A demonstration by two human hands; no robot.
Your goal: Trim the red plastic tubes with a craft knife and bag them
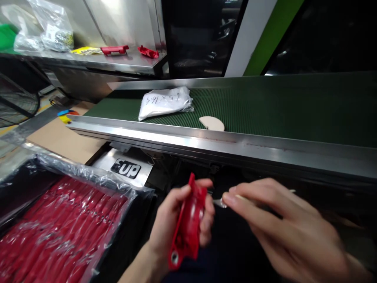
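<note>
L hand [165,224] grips red part [190,220] mid-frame, fingers curled round; R hand [285,224] pinches small clear bit [220,203] w/ fingertips, just beside. Part prob. mid-work; done vs. left unclear. Metal rail [182,135] bounds fwd, box [131,232] bounds L; R side seems roomier.

Conveyor belt [265,108] was dark green, finely ribbed. Molded parts [67,228] were red. Package [166,101] was white with dark handwriting.
</note>
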